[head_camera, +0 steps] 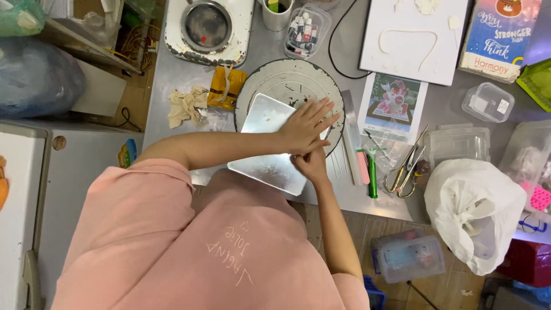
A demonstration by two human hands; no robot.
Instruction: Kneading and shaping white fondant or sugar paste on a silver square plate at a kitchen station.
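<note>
A: The left hand [307,127] lies flat, fingers spread, palm pressing on the right side of the silver square board [270,143]. The right hand [310,163] is just under it, fingers curled at the board's right edge; whether it pinches anything I cannot tell.

B: Where does the board sit?

A: Tilted like a diamond, half on the round turntable [290,86], its near corner hanging past the table's [344,195] front edge. To my mind the flat palm should keep even pressure so the board does not slide off the turntable, and the board wants centring on it.

B: And beside them?

A: Near the front edge, right of the board: a green-handled tool [372,175], scissors [406,169], a white plastic bag [473,209]. Left of the turntable, a crumpled cloth [186,106] and a yellow packet [225,87]. Toward the far edge: a printed cake picture [393,103], a white board [413,40], a tub of small bottles [306,28], a single burner [208,27].

B: The room?

A: Metal table, crowded; clear boxes on the wooden floor at right.
</note>
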